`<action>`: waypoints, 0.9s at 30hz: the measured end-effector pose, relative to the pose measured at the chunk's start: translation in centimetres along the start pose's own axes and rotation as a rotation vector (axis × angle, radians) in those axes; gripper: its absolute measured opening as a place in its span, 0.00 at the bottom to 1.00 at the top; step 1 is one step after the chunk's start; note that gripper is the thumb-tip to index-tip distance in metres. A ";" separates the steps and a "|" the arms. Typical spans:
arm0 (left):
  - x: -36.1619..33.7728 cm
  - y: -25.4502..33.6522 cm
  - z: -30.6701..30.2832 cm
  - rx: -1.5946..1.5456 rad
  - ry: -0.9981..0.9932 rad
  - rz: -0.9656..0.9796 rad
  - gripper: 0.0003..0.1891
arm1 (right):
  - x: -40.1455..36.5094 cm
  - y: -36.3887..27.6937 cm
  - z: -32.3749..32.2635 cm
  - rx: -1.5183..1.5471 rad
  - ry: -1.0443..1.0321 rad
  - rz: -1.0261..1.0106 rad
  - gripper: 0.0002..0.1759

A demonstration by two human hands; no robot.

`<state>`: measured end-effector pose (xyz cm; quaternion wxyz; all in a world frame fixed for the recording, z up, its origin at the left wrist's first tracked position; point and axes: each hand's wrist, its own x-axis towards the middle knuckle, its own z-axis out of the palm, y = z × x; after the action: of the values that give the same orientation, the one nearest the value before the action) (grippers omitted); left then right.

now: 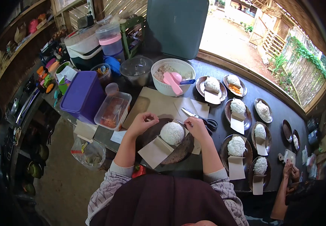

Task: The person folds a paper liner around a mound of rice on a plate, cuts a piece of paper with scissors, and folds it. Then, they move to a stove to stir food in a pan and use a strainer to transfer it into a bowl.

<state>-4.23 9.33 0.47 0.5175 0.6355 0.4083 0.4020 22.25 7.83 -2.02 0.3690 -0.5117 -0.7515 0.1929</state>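
Observation:
A round mound of white rice (172,133) sits on a dark brown oval plate (181,153) in front of me. A folded piece of brown card (155,152) lies against the rice and sticks out over the near rim. Left of the mound, my left hand (145,123) hovers above the plate, thumb and forefinger curled together with nothing visible between them. My right hand (196,127) is at the right side of the rice, its fingers pinched by the plate's edge; what they hold, if anything, I cannot make out. Scissors (204,121) with dark handles lie just beyond it.
Several plates of rice (236,147) with card pieces stand to the right. A white basin (173,90) holds a pink scoop (173,81). On the left are a clear food container (113,109) and a purple box (81,92). Another person's hands (291,170) hold something pale at far right.

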 end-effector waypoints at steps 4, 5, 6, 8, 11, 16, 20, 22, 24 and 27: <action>-0.3 0.4 0.4 0.021 -0.004 0.001 0.04 | 0.0 -0.3 -0.1 -0.003 0.018 -0.006 0.06; -0.2 -0.1 0.6 0.032 -0.019 0.102 0.04 | 0.0 -0.1 -0.1 0.004 0.033 0.014 0.06; -0.3 0.1 0.7 0.029 -0.014 0.102 0.04 | 0.0 0.1 -0.1 0.010 0.049 0.034 0.07; -0.5 0.8 1.0 0.009 -0.047 0.089 0.05 | -0.2 1.0 0.0 0.022 0.075 0.059 0.07; -0.2 -0.5 1.1 0.106 -0.067 0.176 0.05 | -0.1 1.7 -0.4 0.324 0.136 0.246 0.08; 0.2 -1.1 1.1 0.209 -0.058 0.287 0.03 | 3.6 -6.2 -5.3 0.393 0.247 0.232 0.07; 0.9 -2.7 1.4 0.056 0.021 0.279 0.05 | 10.4 -9.2 -7.5 0.005 0.294 -0.048 0.09; 0.9 -2.5 1.1 0.140 0.053 0.285 0.05 | 14.5 -8.9 -7.6 -0.018 0.304 -0.102 0.07; 1.0 -2.4 1.1 0.225 0.085 0.293 0.06 | 17.5 -8.3 -7.4 -0.061 0.314 -0.123 0.07; 1.2 -2.5 1.1 0.128 0.135 0.300 0.08 | 19.9 -6.7 -7.0 -0.294 0.070 0.021 0.06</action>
<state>-3.04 10.37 -2.03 0.3818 0.6925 0.3674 0.4896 19.25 22.68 14.14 0.3141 -0.5743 -0.7530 0.0668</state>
